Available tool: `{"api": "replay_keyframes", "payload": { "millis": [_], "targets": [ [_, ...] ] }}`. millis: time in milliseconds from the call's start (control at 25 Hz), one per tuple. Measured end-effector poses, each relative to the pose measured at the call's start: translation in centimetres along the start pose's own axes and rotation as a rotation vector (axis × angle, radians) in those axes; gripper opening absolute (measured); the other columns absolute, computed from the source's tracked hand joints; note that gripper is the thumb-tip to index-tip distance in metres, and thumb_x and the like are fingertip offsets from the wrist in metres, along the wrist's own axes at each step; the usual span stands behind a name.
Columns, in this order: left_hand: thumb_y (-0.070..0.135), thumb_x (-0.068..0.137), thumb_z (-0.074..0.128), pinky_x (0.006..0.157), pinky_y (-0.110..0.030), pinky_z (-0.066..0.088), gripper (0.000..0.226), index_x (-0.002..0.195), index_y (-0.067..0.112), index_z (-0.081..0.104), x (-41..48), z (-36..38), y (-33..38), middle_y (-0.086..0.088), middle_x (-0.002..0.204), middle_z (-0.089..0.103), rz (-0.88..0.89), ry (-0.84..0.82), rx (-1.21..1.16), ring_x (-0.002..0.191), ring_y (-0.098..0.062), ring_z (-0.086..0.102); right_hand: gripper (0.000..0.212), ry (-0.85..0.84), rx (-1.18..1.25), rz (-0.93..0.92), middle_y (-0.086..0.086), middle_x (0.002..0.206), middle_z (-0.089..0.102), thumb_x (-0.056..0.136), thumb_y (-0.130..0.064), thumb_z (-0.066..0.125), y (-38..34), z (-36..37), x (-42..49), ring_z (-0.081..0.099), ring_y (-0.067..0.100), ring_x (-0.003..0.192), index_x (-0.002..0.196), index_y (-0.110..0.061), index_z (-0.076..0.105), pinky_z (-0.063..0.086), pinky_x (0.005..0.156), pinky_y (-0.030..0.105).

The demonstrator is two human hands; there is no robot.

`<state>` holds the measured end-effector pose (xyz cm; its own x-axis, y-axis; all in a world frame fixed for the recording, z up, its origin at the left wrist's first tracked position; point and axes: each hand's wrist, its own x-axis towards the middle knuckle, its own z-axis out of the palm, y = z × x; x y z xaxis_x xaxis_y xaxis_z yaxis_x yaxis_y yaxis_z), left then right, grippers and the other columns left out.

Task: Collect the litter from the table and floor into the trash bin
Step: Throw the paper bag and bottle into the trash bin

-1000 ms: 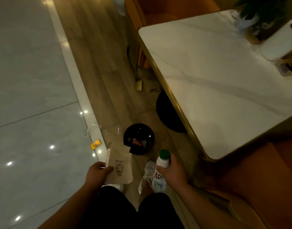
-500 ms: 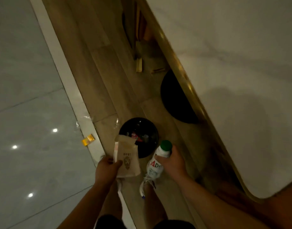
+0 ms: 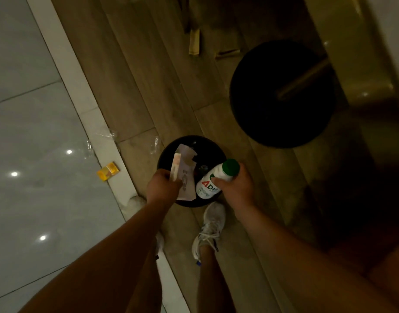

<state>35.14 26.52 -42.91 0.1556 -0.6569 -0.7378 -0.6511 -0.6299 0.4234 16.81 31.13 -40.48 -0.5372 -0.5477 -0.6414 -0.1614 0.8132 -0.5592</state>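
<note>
1. The person stands over a round black trash bin on the wooden floor, both arms reaching down towards it.
2. The left hand is closed around a paper bag, thumb and fingers pinching its lower edge; the bag hangs over the bin's opening, its torn top pointing away from the person.
3. The right hand is wrapped around a white bottle with a green cap, tilted, its base over the bin's near rim.
4. A small yellow wrapper lies on the glossy grey tiles to the left of the bin, just beside the pale border strip.
5. Crumpled clear plastic sits on the floor near the bin's far left side.
6. A white sneaker is planted just behind the bin.
7. The table's black round base stands well apart to the right, under the gold-edged tabletop.
</note>
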Motion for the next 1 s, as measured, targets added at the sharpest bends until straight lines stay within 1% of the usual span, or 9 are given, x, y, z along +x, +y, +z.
{"api": "replay_keyframes", "payload": {
  "millis": [80, 200, 360, 480, 560, 680, 720, 880, 1000],
  "targets": [
    [0.029, 0.078, 0.071, 0.053, -0.024, 0.047, 0.029, 0.102, 0.019, 0.058, 0.8, 0.6, 0.3, 0.003, 0.086, 0.062, 0.031, -0.012, 0.021, 0.068, -0.012, 0.057, 0.063, 0.002, -0.009, 0.006, 0.007, 0.12, 0.065, 0.062, -0.015, 0.088, 0.4, 1.0, 0.4, 0.062, 0.027, 0.111, 0.117, -0.017, 0.057, 0.054, 0.094, 0.047],
    [0.032, 0.078, 0.071, 0.051, -0.023, 0.044, 0.035, 0.109, 0.018, 0.06, 1.6, 1.2, 0.5, 0.001, 0.09, 0.065, 0.074, -0.012, 0.055, 0.072, -0.015, 0.059, 0.062, -0.011, 0.01, 0.013, 0.006, 0.121, 0.065, 0.063, -0.015, 0.087, 1.1, 1.8, 1.0, 0.062, 0.027, 0.111, 0.117, -0.018, 0.057, 0.054, 0.093, 0.05],
    [0.031, 0.077, 0.069, 0.064, -0.024, 0.045, 0.047, 0.121, 0.019, 0.057, 1.7, 1.1, 0.0, -0.002, 0.104, 0.068, 0.123, -0.017, 0.13, 0.087, -0.02, 0.064, 0.056, -0.078, 0.104, 0.033, 0.004, 0.125, 0.062, 0.069, -0.013, 0.083, 1.9, 1.9, 1.4, 0.06, 0.021, 0.113, 0.119, -0.019, 0.056, 0.055, 0.092, 0.044],
    [0.028, 0.077, 0.067, 0.066, -0.025, 0.051, 0.045, 0.12, 0.02, 0.058, 1.5, 0.8, -0.9, -0.003, 0.107, 0.068, 0.09, -0.052, 0.142, 0.086, -0.019, 0.064, 0.044, -0.091, 0.066, 0.077, 0.004, 0.122, 0.063, 0.077, -0.015, 0.077, 2.6, 1.4, 1.3, 0.061, 0.019, 0.11, 0.117, -0.017, 0.059, 0.052, 0.089, 0.035],
    [0.028, 0.077, 0.067, 0.07, -0.029, 0.055, 0.043, 0.119, 0.021, 0.058, 1.1, 0.5, -1.5, -0.005, 0.106, 0.068, 0.074, -0.069, 0.173, 0.086, -0.02, 0.065, 0.034, -0.095, -0.017, 0.092, 0.005, 0.116, 0.066, 0.081, -0.019, 0.073, 3.0, 0.9, 1.0, 0.063, 0.02, 0.103, 0.113, -0.017, 0.062, 0.053, 0.089, 0.037],
    [0.029, 0.077, 0.066, 0.054, -0.02, 0.042, 0.039, 0.115, 0.023, 0.06, 0.2, 0.0, -2.2, -0.003, 0.104, 0.068, 0.085, -0.069, 0.235, 0.076, -0.014, 0.055, 0.032, -0.161, -0.102, 0.137, 0.009, 0.11, 0.069, 0.082, -0.019, 0.071, 3.5, 0.0, 0.1, 0.064, 0.025, 0.101, 0.112, -0.013, 0.063, 0.052, 0.093, 0.044],
    [0.029, 0.077, 0.066, 0.053, -0.019, 0.039, 0.038, 0.114, 0.024, 0.06, -0.3, -0.3, -2.3, -0.002, 0.104, 0.068, 0.089, -0.071, 0.252, 0.075, -0.013, 0.054, 0.032, -0.188, -0.12, 0.143, 0.01, 0.11, 0.069, 0.082, -0.019, 0.071, 3.6, -0.3, -0.3, 0.064, 0.026, 0.102, 0.112, -0.012, 0.063, 0.052, 0.093, 0.044],
    [0.031, 0.08, 0.065, 0.071, -0.027, 0.051, 0.038, 0.116, 0.023, 0.059, -2.9, -2.3, -1.6, -0.003, 0.102, 0.071, 0.067, -0.109, 0.292, 0.087, -0.019, 0.066, 0.029, -0.254, -0.196, 0.124, 0.009, 0.108, 0.07, 0.08, -0.022, 0.071, 3.1, -1.9, -2.3, 0.064, 0.025, 0.101, 0.108, -0.013, 0.065, 0.053, 0.09, 0.039],
    [0.03, 0.08, 0.066, 0.074, -0.026, 0.049, 0.041, 0.12, 0.023, 0.059, -6.5, -5.1, -0.1, -0.003, 0.106, 0.07, 0.097, -0.129, 0.345, 0.093, -0.019, 0.066, 0.024, -0.289, -0.243, 0.096, 0.003, 0.102, 0.068, 0.08, -0.027, 0.07, 1.1, -3.5, -4.4, 0.063, 0.021, 0.098, 0.102, -0.022, 0.063, 0.052, 0.084, 0.034]
  ]
}}
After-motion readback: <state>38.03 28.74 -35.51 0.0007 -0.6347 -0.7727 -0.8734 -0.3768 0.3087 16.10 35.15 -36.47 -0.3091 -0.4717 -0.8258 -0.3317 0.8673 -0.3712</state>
